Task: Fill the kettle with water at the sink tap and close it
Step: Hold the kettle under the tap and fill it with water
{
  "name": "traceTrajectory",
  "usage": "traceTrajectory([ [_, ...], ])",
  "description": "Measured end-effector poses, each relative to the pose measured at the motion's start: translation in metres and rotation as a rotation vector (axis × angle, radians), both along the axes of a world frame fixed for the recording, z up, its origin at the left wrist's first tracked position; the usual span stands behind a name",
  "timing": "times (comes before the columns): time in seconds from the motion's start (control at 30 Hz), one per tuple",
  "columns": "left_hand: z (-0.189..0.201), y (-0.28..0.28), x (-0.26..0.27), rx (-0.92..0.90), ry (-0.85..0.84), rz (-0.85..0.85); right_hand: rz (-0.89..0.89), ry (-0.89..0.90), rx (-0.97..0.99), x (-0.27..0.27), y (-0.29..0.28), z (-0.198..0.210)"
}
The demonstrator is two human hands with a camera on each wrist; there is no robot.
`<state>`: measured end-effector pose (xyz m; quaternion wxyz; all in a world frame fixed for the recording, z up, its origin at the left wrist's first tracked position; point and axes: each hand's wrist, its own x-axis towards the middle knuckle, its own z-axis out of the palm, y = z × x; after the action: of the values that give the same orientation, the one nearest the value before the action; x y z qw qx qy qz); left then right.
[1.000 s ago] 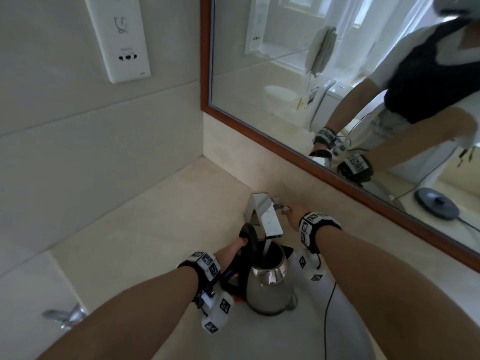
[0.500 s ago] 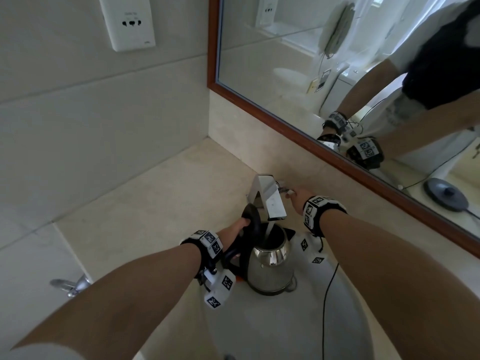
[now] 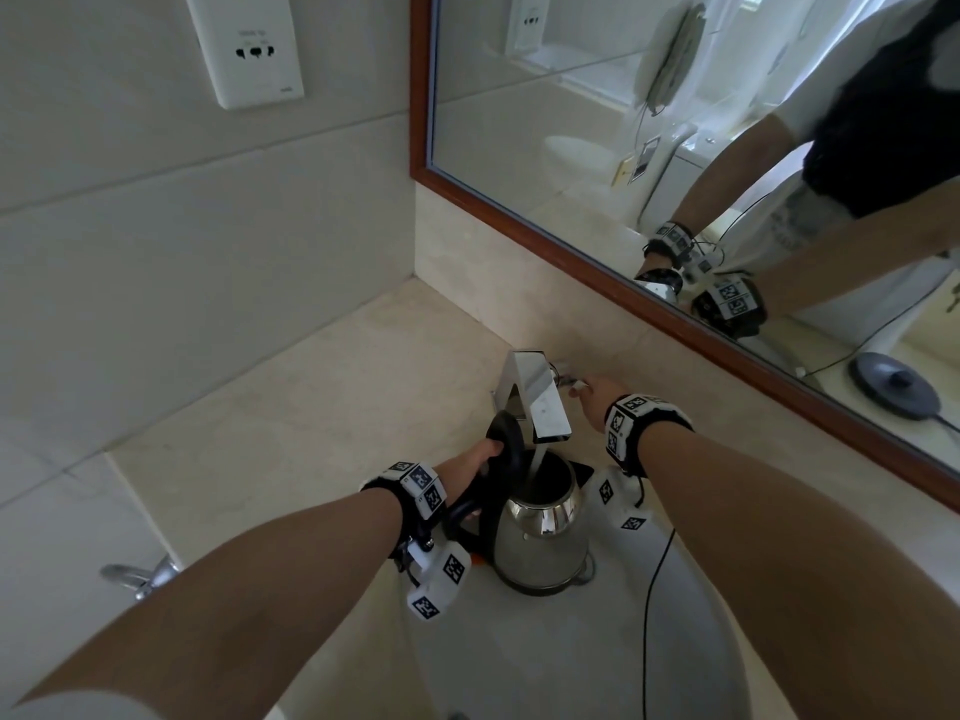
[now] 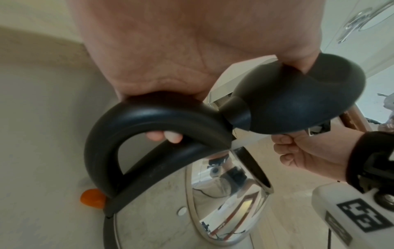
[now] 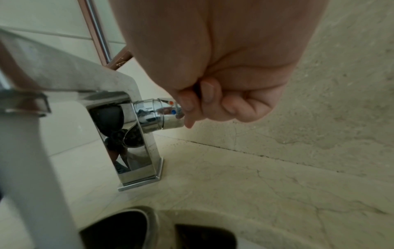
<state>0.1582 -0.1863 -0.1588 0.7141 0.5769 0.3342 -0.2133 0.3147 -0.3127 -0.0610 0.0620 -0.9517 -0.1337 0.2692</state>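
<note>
The left hand (image 3: pixel 475 462) has its fingers (image 4: pixel 163 135) wrapped round the black handle (image 4: pixel 136 128) of the steel kettle (image 3: pixel 540 537), which stands in the sink (image 3: pixel 597 657) under the tap (image 3: pixel 535 397), lid (image 3: pixel 506 444) tipped open. Water runs into it. The right hand (image 3: pixel 597 392) pinches the tap's chrome knob (image 5: pixel 157 114) beside the mirror (image 3: pixel 571 262), above the marble counter (image 3: pixel 311 407).

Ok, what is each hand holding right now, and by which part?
The left hand grips the kettle by its black handle, thumb on the open lid. The right hand holds the tap by its side lever.
</note>
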Motion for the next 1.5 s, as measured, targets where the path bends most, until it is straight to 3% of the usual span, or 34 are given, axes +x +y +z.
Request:
traceTrajectory([
  [1.5,0.018,-0.005,-0.005,-0.001,0.002,0.029,-0.043,0.018,0.053,0.006,-0.002,-0.006],
])
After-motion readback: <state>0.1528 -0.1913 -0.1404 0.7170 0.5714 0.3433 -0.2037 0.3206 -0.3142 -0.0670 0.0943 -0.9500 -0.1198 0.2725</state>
